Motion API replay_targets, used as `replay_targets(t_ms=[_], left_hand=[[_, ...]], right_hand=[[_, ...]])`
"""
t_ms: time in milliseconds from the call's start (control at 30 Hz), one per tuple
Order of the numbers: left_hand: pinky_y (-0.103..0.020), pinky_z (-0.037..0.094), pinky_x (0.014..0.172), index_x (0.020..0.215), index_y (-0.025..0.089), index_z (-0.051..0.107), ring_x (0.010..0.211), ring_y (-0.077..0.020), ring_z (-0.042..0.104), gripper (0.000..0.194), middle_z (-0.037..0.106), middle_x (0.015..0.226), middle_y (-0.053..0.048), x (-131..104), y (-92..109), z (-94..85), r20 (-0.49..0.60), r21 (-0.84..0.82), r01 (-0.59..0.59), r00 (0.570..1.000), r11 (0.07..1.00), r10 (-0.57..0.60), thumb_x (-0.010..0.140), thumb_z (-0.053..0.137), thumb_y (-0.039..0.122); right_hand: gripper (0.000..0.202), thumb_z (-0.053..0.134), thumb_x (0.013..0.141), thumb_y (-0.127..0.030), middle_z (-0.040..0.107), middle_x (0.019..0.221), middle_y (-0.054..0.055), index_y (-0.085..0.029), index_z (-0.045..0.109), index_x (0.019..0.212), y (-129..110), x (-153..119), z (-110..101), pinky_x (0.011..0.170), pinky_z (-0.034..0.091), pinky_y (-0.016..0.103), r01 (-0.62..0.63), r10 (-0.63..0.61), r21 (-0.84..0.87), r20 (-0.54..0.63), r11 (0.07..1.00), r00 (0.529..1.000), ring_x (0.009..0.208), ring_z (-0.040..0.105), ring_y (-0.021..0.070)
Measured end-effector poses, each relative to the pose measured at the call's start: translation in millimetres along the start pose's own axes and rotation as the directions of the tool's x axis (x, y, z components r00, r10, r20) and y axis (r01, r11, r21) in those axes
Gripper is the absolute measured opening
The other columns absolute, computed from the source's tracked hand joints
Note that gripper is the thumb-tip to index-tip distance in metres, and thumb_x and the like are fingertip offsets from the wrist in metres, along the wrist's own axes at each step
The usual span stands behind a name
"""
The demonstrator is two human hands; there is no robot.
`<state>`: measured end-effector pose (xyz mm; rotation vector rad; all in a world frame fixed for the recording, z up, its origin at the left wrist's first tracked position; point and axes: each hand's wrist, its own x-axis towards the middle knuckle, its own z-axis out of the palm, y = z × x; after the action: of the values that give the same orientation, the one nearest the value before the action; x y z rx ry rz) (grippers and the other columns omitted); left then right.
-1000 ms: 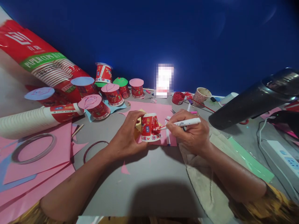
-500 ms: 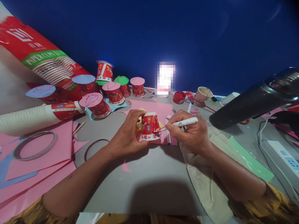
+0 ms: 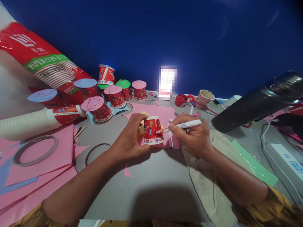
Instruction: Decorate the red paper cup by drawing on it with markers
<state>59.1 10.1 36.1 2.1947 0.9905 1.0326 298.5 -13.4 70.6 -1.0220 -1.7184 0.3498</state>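
A red and white paper cup point(image 3: 151, 130) is held upside down, rim downward, by my left hand point(image 3: 130, 137), thumb near the rim and fingers at the top left. My right hand point(image 3: 193, 134) grips a white marker point(image 3: 189, 124) whose red tip meets the cup's right side. Beneath and behind the cup lies a pink paper sheet point(image 3: 165, 111), with a piece of yellow paper point(image 3: 142, 121) beside my left fingers. Another white marker point(image 3: 170, 138) rests on the pink sheet between the hands.
Several decorated cups point(image 3: 97, 108) stand back left, near a cup stack point(image 3: 26, 121) and a tape roll point(image 3: 17, 154) on pink paper. At right are a black bottle point(image 3: 251, 101), a beige cloth point(image 3: 204, 179) and a power strip point(image 3: 291, 160).
The cup has turned slightly in my left hand, showing its blue label more to the centre. My right hand and the marker have barely moved. The whole view has shifted a little.
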Motion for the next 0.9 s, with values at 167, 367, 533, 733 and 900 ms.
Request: replay_targets(t_ms=[167, 367, 533, 733, 900], left_hand=[[-0.056, 0.057, 0.112, 0.140, 0.028, 0.048, 0.131, -0.0338, 0.064, 0.077, 0.059, 0.140, -0.011, -1.1, 3.4, 0.7, -0.008, -0.049, 0.046, 0.999, 0.998, -0.047, 0.077, 0.091, 0.038], [-0.055, 0.058, 0.112, 0.141, 0.029, 0.047, 0.132, -0.0332, 0.064, 0.076, 0.058, 0.141, -0.010, -2.2, 3.2, 2.3, -0.033, -0.082, 0.002, 0.999, 0.997, -0.005, 0.078, 0.089, 0.035], [-0.055, 0.058, 0.113, 0.145, 0.029, 0.046, 0.133, -0.0325, 0.065, 0.078, 0.057, 0.143, -0.011, -3.0, 1.9, 3.0, -0.024, -0.117, -0.040, 0.999, 0.992, 0.037, 0.079, 0.086, 0.027], [-0.060, 0.051, 0.122, 0.146, 0.030, 0.046, 0.144, -0.0367, 0.057, 0.082, 0.055, 0.149, -0.013, -3.5, 1.3, 0.4, 0.003, -0.091, -0.049, 0.999, 0.995, 0.049, 0.073, 0.079, 0.016], [-0.060, 0.054, 0.120, 0.146, 0.031, 0.045, 0.141, -0.0359, 0.059, 0.080, 0.056, 0.146, -0.012, -3.0, 3.1, 1.1, -0.006, -0.101, -0.034, 0.999, 0.994, 0.034, 0.074, 0.080, 0.020]], right_hand=[[0.017, 0.077, 0.090, -0.027, 0.072, 0.065, -0.002, -0.023, 0.073, 0.074, -1.7, -0.4, -0.5, 0.051, 0.047, 0.025, -0.085, 0.084, -0.008, -0.083, 0.996, 0.993, 0.054, 0.060, 0.0124], [0.016, 0.079, 0.088, -0.029, 0.074, 0.068, -0.001, -0.023, 0.075, 0.075, 2.1, 2.3, 3.5, 0.052, 0.049, 0.025, -0.146, 0.150, 0.034, -0.157, 0.989, 0.976, 0.055, 0.061, 0.0124], [0.022, 0.080, 0.092, -0.035, 0.074, 0.066, -0.001, -0.022, 0.074, 0.075, 8.8, 4.2, 1.3, 0.054, 0.055, 0.026, -0.171, 0.207, 0.175, -0.216, 0.970, 0.954, 0.059, 0.069, 0.0150], [0.024, 0.082, 0.093, -0.042, 0.075, 0.068, 0.000, -0.022, 0.076, 0.080, 11.7, 5.1, 2.5, 0.053, 0.057, 0.027, -0.195, 0.228, 0.157, -0.232, 0.968, 0.946, 0.059, 0.070, 0.0151], [0.025, 0.080, 0.094, -0.042, 0.073, 0.064, -0.001, -0.024, 0.075, 0.079, 11.0, 4.5, 2.4, 0.052, 0.057, 0.027, -0.179, 0.219, 0.203, -0.195, 0.963, 0.956, 0.056, 0.069, 0.0149]])
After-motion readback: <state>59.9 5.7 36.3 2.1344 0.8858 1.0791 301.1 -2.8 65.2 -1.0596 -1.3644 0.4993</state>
